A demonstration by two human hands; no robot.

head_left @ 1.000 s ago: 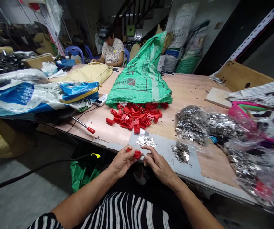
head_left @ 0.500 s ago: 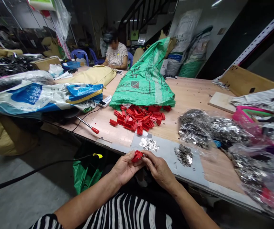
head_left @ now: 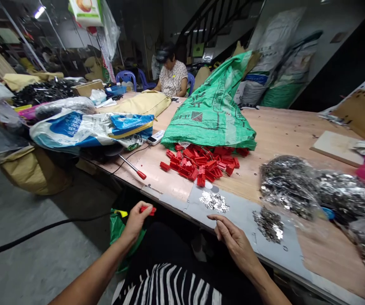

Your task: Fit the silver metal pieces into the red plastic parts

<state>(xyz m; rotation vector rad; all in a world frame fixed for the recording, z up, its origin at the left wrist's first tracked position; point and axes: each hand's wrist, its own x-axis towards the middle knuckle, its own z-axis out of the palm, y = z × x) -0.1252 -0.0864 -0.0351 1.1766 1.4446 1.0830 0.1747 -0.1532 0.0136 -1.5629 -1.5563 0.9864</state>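
Observation:
My left hand (head_left: 137, 221) is closed on a small red plastic part (head_left: 148, 209) and held out to the left, below the table edge, above a green bag (head_left: 116, 226) on the floor. Fingers loosely extended, my right hand (head_left: 233, 239) rests open and empty at the table's near edge. Just beyond it on a grey sheet (head_left: 239, 214) lies a small heap of shiny metal bits (head_left: 214, 201); a second heap (head_left: 269, 223) is to its right. A pile of red plastic parts (head_left: 203, 163) spills from a green woven sack (head_left: 212, 112) further back.
Clear bags of metal pieces (head_left: 312, 190) fill the right of the wooden table (head_left: 284, 131). A red-tipped tool (head_left: 133, 168), a blue-white sack (head_left: 87, 129) and a yellow sack (head_left: 141, 103) lie left. Another person (head_left: 172, 72) sits at the far end. A black cable (head_left: 42, 231) crosses the floor.
My hands have separated: the left carried the red part leftward, down off the table edge; the right let go and now rests open. The view turned left.

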